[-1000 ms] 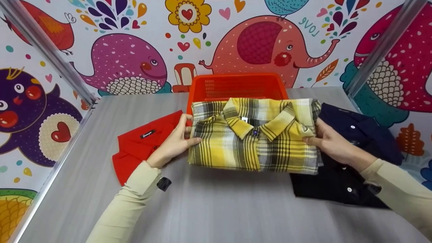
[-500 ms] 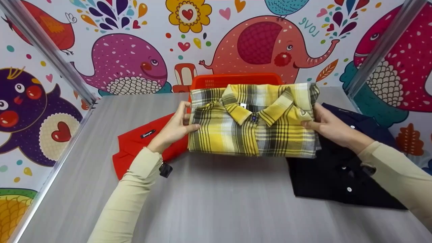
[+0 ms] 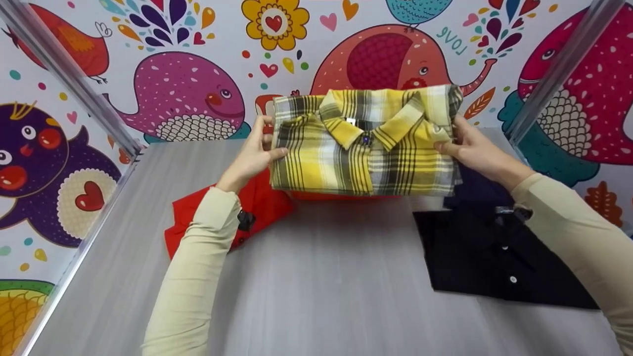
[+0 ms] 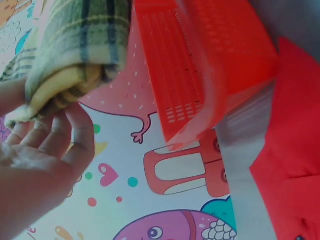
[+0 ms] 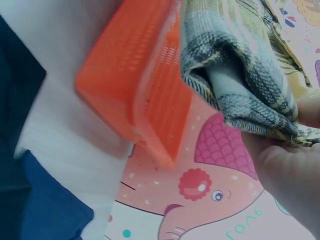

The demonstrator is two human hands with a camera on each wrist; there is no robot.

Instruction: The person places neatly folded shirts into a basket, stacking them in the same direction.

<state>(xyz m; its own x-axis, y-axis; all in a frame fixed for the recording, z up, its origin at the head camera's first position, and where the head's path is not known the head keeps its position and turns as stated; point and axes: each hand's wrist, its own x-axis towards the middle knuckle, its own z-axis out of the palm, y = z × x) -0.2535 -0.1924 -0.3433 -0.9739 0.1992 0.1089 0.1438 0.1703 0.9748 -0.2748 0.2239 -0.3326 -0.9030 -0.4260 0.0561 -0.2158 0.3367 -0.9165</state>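
A folded yellow, black and white plaid shirt (image 3: 331, 158) is held up in front of the back wall, collar facing me. My left hand (image 3: 252, 155) grips its left side, thumb on the front and fingers behind. At the opposite side my right hand (image 3: 477, 151) pinches the edge the same way. Both wrist views show the shirt's rolled, layered side edges between thumb and fingers. Below and behind the shirt stands an orange-red plastic basket (image 4: 240, 75), mostly hidden by the cloth in the head view; its slotted walls show in the right wrist view.
On the table (image 3: 316, 282), a folded red shirt (image 3: 198, 207) lies at the left, partly under my left forearm. A black folded shirt (image 3: 465, 257) lies at the right, with a navy garment (image 3: 477, 190) behind it. Metal posts and a cartoon-printed wall (image 3: 193, 94) enclose the back.
Both hands have raised the plaid shirt upward and away, from in front of the basket to over it, so it now covers most of the basket. The other garments stay put.
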